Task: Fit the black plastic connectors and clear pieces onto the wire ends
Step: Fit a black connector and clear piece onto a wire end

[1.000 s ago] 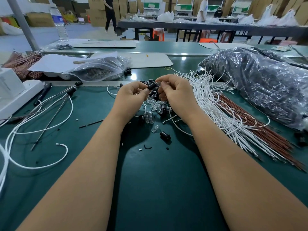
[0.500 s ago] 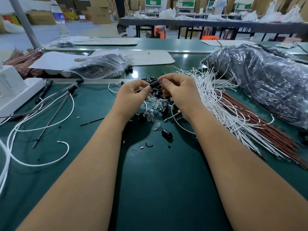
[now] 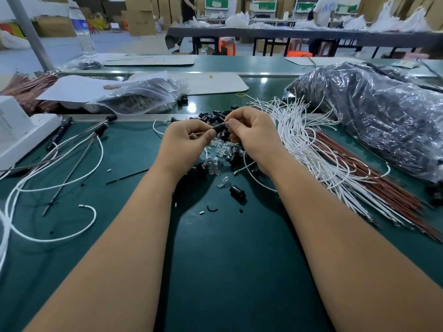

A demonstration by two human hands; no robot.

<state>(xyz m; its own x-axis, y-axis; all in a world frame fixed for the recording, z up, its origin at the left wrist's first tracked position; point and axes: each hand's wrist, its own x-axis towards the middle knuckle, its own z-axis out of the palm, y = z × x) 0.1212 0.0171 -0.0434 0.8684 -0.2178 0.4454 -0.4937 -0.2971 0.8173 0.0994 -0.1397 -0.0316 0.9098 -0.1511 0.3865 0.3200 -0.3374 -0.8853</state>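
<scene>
My left hand point(image 3: 184, 142) and my right hand point(image 3: 254, 137) meet above a pile of parts on the green table. Between their fingertips is a black plastic connector point(image 3: 219, 127): the left pinches its near end along with a thin wire, the right pinches its far end, where a small clear piece shows. Below the hands lie loose clear pieces point(image 3: 221, 149) and more black connectors point(image 3: 211, 116). One black connector point(image 3: 237, 191) and one clear piece point(image 3: 223, 182) lie apart, nearer me. A bundle of white wires point(image 3: 309, 149) spreads to the right.
Brown wires point(image 3: 374, 183) lie beside the white bundle, under a large dark plastic bag point(image 3: 383, 116). Finished white leads point(image 3: 48, 183) loop at the left by a white device point(image 3: 16, 135). A clear bag of parts point(image 3: 143, 97) and a water bottle point(image 3: 82, 32) stand behind.
Both hands stay together over the pile. The connector between the fingertips now shows longer, and the right fingertips have shifted to its far end.
</scene>
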